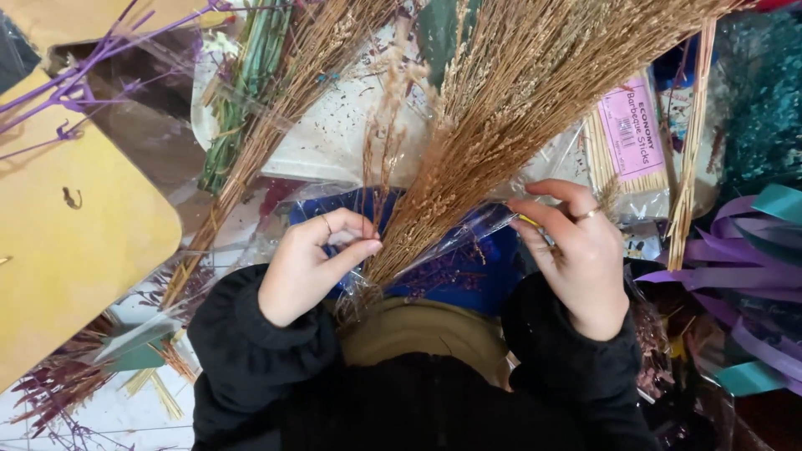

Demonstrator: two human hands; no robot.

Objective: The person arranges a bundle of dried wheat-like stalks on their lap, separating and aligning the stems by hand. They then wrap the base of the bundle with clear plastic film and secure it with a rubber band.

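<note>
Dry tan grass bunch (501, 125) sits in clear wrap (468, 238); our left hand (305, 267) fingers pinch its stems, our right hand (581, 250) fingers pinch the wrap.

A bundle of dried grass (501, 108) lies in the middle, its stems pointing toward the person and its tips fanning away to the far right. A clear plastic wrap (468, 234) lies under and around the near stems. The left hand (313, 263) pinches the stems at their left side; the right hand (576, 250) grips the wrap's edge on the right. A second bundle of dried grass (276, 117) lies to the left, slanting from the far centre toward the near left. Left of that sits a flat board (75, 242). A pack of skewers (631, 138) lies right of the middle bundle, behind the right hand. Ribbons (743, 276) trail at the far right.
</note>
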